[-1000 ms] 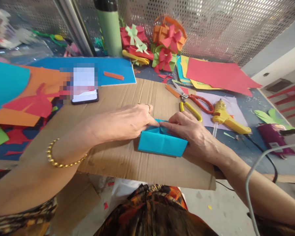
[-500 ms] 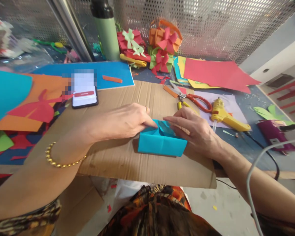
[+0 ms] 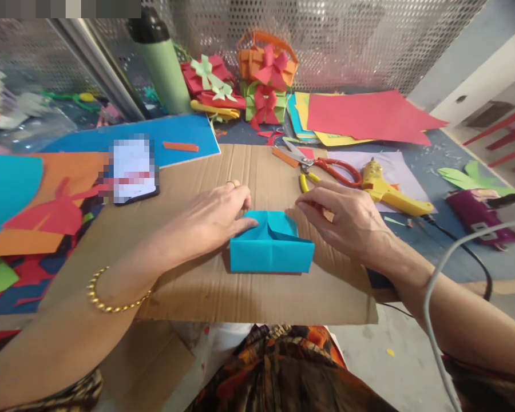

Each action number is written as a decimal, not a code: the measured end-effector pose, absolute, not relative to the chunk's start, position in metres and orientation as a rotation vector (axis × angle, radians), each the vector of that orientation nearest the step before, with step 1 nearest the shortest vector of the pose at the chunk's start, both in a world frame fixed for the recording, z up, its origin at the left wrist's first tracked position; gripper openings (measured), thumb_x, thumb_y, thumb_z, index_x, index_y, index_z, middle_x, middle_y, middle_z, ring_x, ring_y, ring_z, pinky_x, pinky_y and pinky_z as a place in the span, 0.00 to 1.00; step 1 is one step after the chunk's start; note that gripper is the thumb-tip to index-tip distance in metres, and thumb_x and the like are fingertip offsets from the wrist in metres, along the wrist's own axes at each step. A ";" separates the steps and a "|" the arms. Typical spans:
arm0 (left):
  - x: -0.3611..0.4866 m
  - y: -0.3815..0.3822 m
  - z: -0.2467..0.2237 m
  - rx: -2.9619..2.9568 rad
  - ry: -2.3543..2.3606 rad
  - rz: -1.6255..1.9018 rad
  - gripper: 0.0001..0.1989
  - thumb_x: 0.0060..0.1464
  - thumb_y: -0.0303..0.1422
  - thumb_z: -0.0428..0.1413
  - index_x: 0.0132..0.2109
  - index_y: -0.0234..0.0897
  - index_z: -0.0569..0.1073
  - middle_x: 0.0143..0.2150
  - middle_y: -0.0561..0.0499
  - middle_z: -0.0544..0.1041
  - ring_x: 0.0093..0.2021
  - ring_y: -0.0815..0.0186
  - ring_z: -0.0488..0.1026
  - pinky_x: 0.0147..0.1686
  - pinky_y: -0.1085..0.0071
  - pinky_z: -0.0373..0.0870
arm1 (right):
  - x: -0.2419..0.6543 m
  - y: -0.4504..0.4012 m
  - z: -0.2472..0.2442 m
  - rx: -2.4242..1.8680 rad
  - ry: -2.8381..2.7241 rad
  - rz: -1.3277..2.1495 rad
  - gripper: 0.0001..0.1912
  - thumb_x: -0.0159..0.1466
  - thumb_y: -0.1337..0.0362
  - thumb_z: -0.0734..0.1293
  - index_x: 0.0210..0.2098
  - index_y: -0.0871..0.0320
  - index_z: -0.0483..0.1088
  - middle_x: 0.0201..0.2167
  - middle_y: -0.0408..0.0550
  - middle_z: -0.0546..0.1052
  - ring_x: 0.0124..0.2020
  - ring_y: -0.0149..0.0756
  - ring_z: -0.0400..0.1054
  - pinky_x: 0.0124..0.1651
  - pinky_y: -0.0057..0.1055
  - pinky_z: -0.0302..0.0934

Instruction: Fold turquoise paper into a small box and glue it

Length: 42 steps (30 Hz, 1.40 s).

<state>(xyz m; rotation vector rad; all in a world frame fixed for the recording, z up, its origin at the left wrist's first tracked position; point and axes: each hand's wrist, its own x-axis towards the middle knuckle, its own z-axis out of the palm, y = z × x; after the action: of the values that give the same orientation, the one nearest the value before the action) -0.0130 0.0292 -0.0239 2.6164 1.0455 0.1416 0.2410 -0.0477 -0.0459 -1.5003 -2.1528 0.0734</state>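
Left hand (image 3: 217, 214) parted, on blue paper (image 3: 271, 255), right hand (image 3: 352, 223) off its edge, grip unclear, bare cardboard (image 3: 249, 297) around

Blue worktop (image 3: 438, 171) littered with paper scraps — brown cardboard sheet (image 3: 189, 292) near its front edge, yellow glue gun (image 3: 390, 191) partly over pale purple paper (image 3: 405, 171), green bottle (image 3: 165, 74) at the back, red sheet (image 3: 360, 114) atop stacked coloured paper.

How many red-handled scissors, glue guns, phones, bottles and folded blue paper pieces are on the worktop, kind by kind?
Red-handled metal scissors: 1
Yellow plastic glue gun: 1
Flat rectangular phone, partly blurred: 1
Pale green cylindrical bottle with black top: 1
Folded bright-blue paper piece: 1
Total: 5
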 end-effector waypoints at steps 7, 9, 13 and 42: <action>-0.014 0.027 -0.019 2.463 1.104 0.036 0.08 0.60 0.37 0.59 0.39 0.38 0.71 0.37 0.50 0.76 0.36 0.63 0.72 0.33 0.67 0.62 | 0.242 -0.049 -0.047 -1.554 -2.161 0.099 0.10 0.71 0.61 0.65 0.37 0.57 0.77 0.29 0.47 0.76 0.27 0.32 0.64 0.30 0.31 0.52; -0.014 0.026 -0.017 2.397 1.119 -0.004 0.06 0.59 0.36 0.59 0.38 0.39 0.71 0.36 0.51 0.77 0.35 0.64 0.72 0.32 0.67 0.62 | 0.242 -0.049 -0.046 -1.534 -2.169 0.107 0.10 0.70 0.63 0.65 0.37 0.57 0.77 0.29 0.48 0.76 0.27 0.32 0.64 0.29 0.31 0.52; -0.012 0.026 -0.013 2.337 1.108 -0.019 0.03 0.57 0.32 0.59 0.36 0.39 0.71 0.33 0.52 0.76 0.33 0.65 0.72 0.31 0.68 0.62 | 0.243 -0.048 -0.043 -1.472 -2.161 0.176 0.11 0.71 0.61 0.65 0.39 0.58 0.78 0.31 0.49 0.78 0.29 0.34 0.68 0.31 0.32 0.57; -0.024 0.056 0.000 1.693 0.831 -0.091 0.15 0.57 0.42 0.68 0.33 0.33 0.80 0.23 0.49 0.79 0.21 0.69 0.76 0.22 0.77 0.69 | 0.249 -0.036 -0.038 -1.371 -1.997 0.994 0.19 0.64 0.45 0.71 0.30 0.55 0.75 0.23 0.42 0.73 0.25 0.30 0.62 0.28 0.30 0.55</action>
<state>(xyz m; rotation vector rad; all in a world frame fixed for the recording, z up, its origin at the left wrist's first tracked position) -0.0237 0.0563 -0.0003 1.6925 0.8305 -0.0907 0.2487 -0.0361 -0.0379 -1.3708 -1.9971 0.9938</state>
